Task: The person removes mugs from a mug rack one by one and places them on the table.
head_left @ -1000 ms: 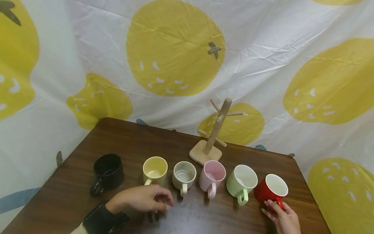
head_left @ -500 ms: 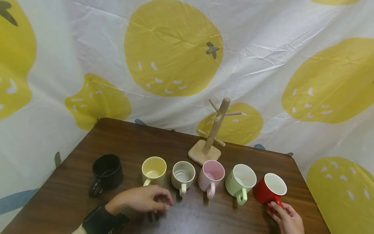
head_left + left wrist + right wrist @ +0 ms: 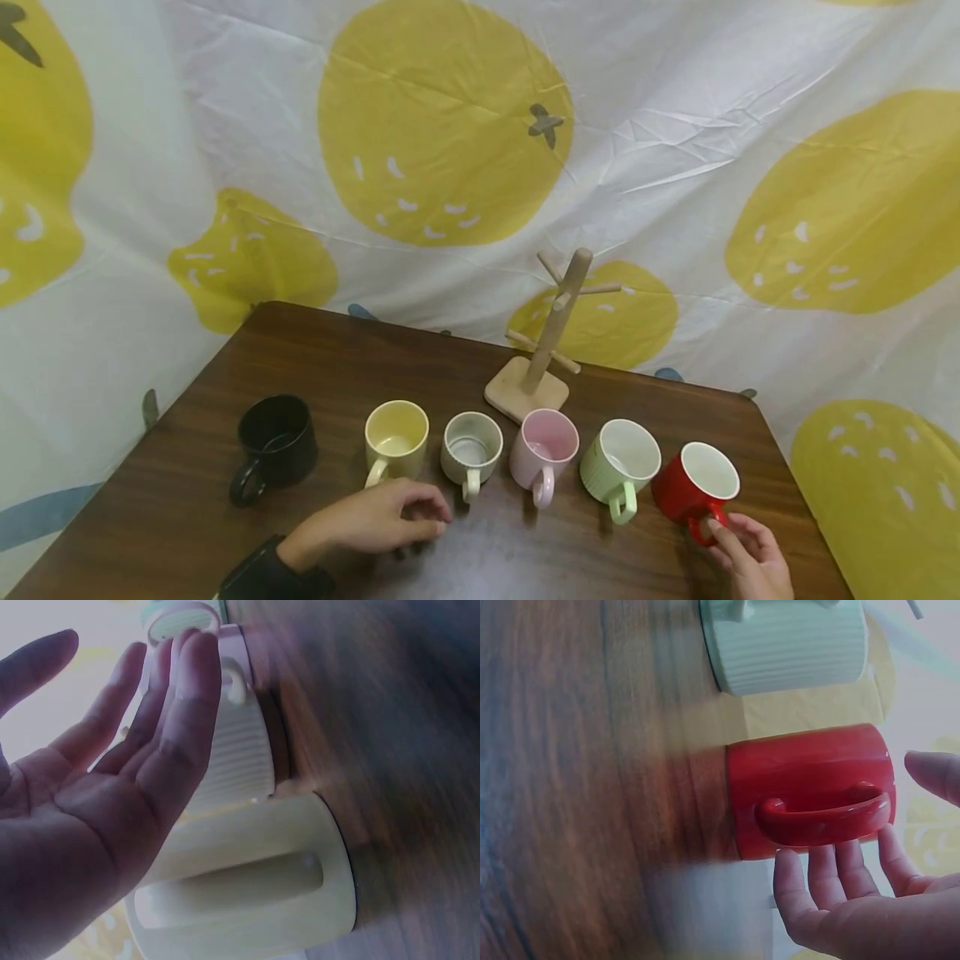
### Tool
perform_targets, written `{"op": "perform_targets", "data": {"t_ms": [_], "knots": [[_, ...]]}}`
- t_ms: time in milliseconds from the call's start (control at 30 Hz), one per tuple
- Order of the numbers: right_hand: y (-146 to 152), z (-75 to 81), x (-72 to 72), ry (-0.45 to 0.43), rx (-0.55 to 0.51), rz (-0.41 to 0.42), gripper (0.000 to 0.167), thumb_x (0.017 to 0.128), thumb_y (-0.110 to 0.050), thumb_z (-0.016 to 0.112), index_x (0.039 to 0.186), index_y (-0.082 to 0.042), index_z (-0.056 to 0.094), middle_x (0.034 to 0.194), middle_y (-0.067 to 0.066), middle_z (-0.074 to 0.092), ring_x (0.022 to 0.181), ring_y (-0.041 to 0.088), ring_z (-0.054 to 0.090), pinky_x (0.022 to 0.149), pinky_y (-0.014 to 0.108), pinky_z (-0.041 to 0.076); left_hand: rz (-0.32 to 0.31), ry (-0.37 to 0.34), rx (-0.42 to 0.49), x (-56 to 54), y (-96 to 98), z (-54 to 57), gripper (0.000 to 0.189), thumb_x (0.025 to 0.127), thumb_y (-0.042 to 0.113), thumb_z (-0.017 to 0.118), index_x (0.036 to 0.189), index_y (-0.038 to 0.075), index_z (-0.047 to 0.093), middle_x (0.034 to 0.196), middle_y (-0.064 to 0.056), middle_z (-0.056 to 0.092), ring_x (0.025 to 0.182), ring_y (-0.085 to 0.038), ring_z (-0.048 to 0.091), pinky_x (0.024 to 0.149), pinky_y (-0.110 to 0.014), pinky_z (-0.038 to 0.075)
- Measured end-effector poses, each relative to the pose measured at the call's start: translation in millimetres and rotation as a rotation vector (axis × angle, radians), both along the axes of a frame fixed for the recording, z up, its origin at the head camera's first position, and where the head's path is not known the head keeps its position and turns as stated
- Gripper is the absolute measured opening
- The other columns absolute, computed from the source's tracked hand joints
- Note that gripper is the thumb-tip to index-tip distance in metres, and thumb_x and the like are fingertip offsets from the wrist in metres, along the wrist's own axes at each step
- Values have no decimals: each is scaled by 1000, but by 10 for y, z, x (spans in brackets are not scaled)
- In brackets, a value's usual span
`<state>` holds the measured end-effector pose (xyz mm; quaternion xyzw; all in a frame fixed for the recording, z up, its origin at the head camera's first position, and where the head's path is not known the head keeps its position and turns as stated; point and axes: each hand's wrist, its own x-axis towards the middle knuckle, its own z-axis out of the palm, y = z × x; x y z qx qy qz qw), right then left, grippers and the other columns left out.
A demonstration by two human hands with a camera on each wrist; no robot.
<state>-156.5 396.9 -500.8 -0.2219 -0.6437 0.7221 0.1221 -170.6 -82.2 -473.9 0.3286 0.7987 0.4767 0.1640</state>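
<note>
A red mug (image 3: 686, 487) with a white inside stands upright at the right end of a row of mugs. My right hand (image 3: 750, 554) is at its handle (image 3: 825, 823). In the right wrist view the fingertips lie along the handle's side, and the thumb (image 3: 934, 776) stands apart from the mug. My left hand (image 3: 375, 517) hovers with loosely bent fingers and holds nothing. It is in front of the yellow mug (image 3: 397, 442) and the pale grey mug (image 3: 471, 450). The left wrist view shows its palm beside the yellow mug's handle (image 3: 232, 889).
A pink mug (image 3: 534, 467) and a light green ribbed mug (image 3: 603, 479) fill the row's middle. A black mug (image 3: 288, 458) stands at the left. Behind them is a wooden mug tree (image 3: 558, 325) with bare pegs on the brown table (image 3: 360, 350), before a lemon-print cloth (image 3: 675, 50).
My right hand has shifted to the right along the red mug's handle, leaving more of the handle showing. My left hand has moved slightly down and right. The mugs stand where they were.
</note>
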Motion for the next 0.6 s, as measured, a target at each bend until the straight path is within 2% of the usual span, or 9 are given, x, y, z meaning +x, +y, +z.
{"op": "perform_targets", "data": {"t_ms": [100, 200, 267, 433, 533, 600], "knots": [[-43, 65, 15, -27, 29, -27, 24, 90, -7, 70, 100, -25, 56, 80, -18, 64, 74, -4, 62, 65, 16, 55, 51, -32, 23, 26, 35, 0, 17, 96, 22, 65, 105, 8, 68, 96, 4, 69, 86, -2, 61, 78, -23, 51], [-76, 98, 30, 5, 30, -59, 24, 91, -4, 67, 99, -24, 58, 80, -17, 63, 74, -4, 60, 65, 15, 53, 103, -41, 40, 69, 70, -10, 17, 95, 21, 65, 106, 7, 68, 96, 3, 69, 87, -3, 62, 78, -24, 53], [-104, 102, 34, 32, 26, -94, 23, 91, -3, 67, 97, -24, 59, 79, -16, 63, 74, -4, 60, 65, 14, 52, 137, -19, 43, 100, 88, -24, 17, 95, 21, 66, 105, 7, 68, 96, 5, 68, 88, -2, 61, 79, -24, 52], [-214, 109, 60, 163, 50, -189, 26, 88, 3, 66, 93, -22, 61, 78, -15, 65, 72, -4, 61, 63, 10, 50, 241, 51, 57, 173, 148, -61, 17, 94, 21, 67, 105, 7, 67, 95, 5, 67, 86, -5, 62, 77, -26, 53], [-345, 116, 82, 242, 142, -255, 29, 85, 5, 68, 92, -22, 62, 81, -15, 63, 74, -6, 60, 66, 6, 47, 350, 109, 60, 241, 208, -92, 17, 93, 20, 68, 105, 9, 67, 97, 3, 67, 88, -11, 62, 75, -28, 53], [-457, 119, 108, 251, 292, -308, 23, 85, 1, 70, 95, -19, 63, 88, -18, 58, 80, -8, 56, 71, 4, 43, 442, 182, 55, 302, 262, -126, 16, 91, 18, 70, 105, 11, 67, 99, 3, 66, 90, -13, 62, 77, -30, 53]]}}
